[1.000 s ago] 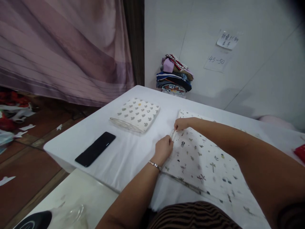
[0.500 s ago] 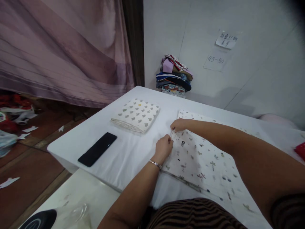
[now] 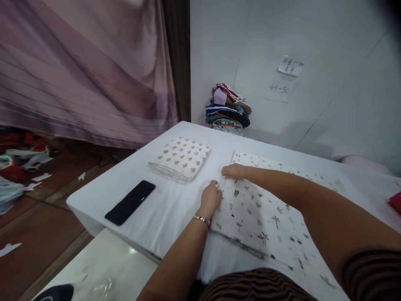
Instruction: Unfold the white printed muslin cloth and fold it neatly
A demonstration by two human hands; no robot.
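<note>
Starting at the far left, there was a mauve curtain (image 3: pixel 84 71) hanging down to a dark wooden floor (image 3: pixel 34 225) with scraps of paper and some red and white clutter scattered on it. Bottom left corner had a dark rounded object (image 3: pixel 53 292) poking in, couldn't tell what it was. Then came the white-covered table (image 3: pixel 175 209). A black phone (image 3: pixel 130 202) lay flat near its left corner, screen dark. Just past that sat a folded cloth (image 3: pixel 180 158) with a grey mouse-head print, well apart from the hands.

Middle of the shot: the left hand (image 3: pixel 210 200), thin bracelet (image 3: pixel 202 218) on the wrist, was down on the left edge of the printed cloth (image 3: pixel 266 213), fingers curled and pinching that edge as far as I could see. Right above it the right hand (image 3: pixel 234 171) came across from the right side, fingers pressed together, flat on the same edge, a bit further from the body. The two hands were nearly touching. The cloth itself was white with little trees and animals, spread flat on the table right in front of the person and running off to the right.

Behind, against the wall, a stack of folded colourful clothes (image 3: pixel 228 109). Further right, two paper notes (image 3: pixel 283 79) were stuck on the white wall, and a bit of something red (image 3: pixel 396 201) at the far right edge.
</note>
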